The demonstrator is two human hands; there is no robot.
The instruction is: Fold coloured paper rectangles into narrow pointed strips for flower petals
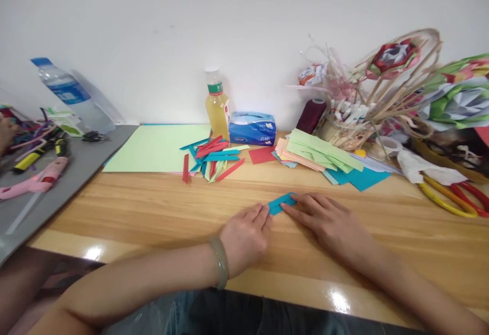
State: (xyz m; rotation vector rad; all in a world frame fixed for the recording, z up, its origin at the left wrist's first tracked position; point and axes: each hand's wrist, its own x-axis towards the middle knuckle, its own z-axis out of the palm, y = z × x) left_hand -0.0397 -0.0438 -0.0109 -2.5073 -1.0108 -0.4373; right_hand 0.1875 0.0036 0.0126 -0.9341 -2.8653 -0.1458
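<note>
A folded blue paper strip (280,205) lies slantwise on the wooden table in front of me. My left hand (247,235), with a bangle at the wrist, has its bent fingers gripping the strip's left end. At the other end, my right hand (328,217) pinches the paper with thumb and forefinger. The parts of the strip under my fingertips are hidden. Beyond my hands is a loose pile of folded paper strips (217,155) in red, blue and pale green.
Behind stand a yellow drink bottle (217,105) and a blue tissue pack (252,128). Green paper sheets (160,146) lie left, stacked coloured squares (317,151) right. Scissors (454,197) and paper flowers (395,57) are far right. A pink glue gun (46,177) lies left, near another person's hand.
</note>
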